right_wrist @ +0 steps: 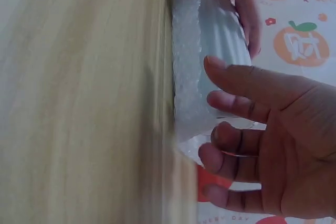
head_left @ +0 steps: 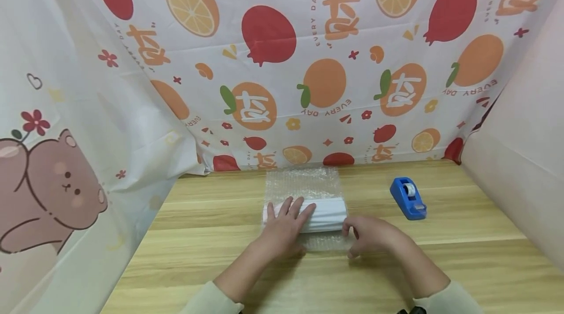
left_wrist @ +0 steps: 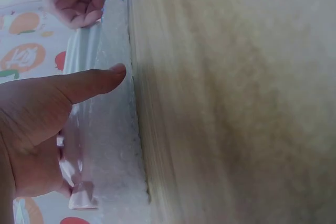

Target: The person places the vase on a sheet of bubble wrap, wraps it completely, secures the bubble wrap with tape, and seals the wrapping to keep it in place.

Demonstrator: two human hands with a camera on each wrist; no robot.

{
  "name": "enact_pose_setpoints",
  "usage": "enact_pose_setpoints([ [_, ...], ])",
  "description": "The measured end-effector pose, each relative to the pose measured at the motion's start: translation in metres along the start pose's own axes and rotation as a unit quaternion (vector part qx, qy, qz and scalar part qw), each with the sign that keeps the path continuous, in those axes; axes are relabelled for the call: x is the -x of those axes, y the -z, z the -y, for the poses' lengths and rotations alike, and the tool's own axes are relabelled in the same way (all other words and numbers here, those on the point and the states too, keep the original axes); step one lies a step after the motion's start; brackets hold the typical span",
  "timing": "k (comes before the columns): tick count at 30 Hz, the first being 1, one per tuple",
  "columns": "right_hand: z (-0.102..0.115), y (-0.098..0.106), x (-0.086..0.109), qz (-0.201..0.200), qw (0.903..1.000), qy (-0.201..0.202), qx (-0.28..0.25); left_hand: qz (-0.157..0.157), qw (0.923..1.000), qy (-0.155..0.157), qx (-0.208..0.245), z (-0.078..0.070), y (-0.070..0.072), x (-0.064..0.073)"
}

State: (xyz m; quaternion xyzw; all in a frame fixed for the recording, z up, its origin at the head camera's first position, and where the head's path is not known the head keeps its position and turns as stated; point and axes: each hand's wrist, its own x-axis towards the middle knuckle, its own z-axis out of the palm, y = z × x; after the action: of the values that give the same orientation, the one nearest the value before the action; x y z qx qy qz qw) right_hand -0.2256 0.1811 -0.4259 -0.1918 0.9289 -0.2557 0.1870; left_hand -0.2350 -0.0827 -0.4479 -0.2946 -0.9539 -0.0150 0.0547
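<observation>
A white pleated bundle point(head_left: 327, 216), which looks like a stack of face masks, lies crosswise on a sheet of bubble wrap point(head_left: 304, 184). My left hand point(head_left: 283, 229) rests on the bundle's left part with fingers spread. In the left wrist view its thumb reaches over the near strip of bubble wrap point(left_wrist: 113, 129). At the bundle's right end is my right hand point(head_left: 372, 233), fingers loosely bent. The right wrist view shows those fingers point(right_wrist: 236, 140) apart, the index fingertip close to the bundle's end; whether it touches I cannot tell. Nothing is gripped between them.
A blue tape dispenser point(head_left: 408, 199) with a roll of tape stands on the wooden table point(head_left: 198, 235), right of the bubble wrap. Behind the table hangs a fruit-print cloth point(head_left: 282, 84). Pale cloth point(head_left: 520, 147) hangs along the right side.
</observation>
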Motion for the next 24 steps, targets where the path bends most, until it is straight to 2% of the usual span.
enact_pose_setpoints([
  [5, 0.002, -0.007, -0.001, -0.013, 0.9984, -0.032, 0.045, -0.008, 0.9998, -0.005, 0.018, 0.0, 0.001, 0.002],
  [10, 0.0, -0.01, -0.002, -0.037, 0.9964, -0.013, 0.075, 0.0, 0.9992, -0.001, 0.04, 0.001, 0.002, 0.002],
  [14, -0.003, -0.003, -0.001, -0.061, 0.9959, 0.012, 0.065, 0.005, 0.9988, 0.004, 0.049, 0.001, 0.003, 0.002],
  [19, -0.009, 0.006, -0.002, -0.082, 0.9962, 0.015, 0.024, 0.003, 0.9991, 0.006, 0.042, 0.002, 0.005, 0.002],
  [24, -0.015, 0.007, -0.004, -0.104, 0.9944, 0.015, -0.001, -0.019, 0.999, -0.002, 0.04, 0.003, 0.004, 0.002],
])
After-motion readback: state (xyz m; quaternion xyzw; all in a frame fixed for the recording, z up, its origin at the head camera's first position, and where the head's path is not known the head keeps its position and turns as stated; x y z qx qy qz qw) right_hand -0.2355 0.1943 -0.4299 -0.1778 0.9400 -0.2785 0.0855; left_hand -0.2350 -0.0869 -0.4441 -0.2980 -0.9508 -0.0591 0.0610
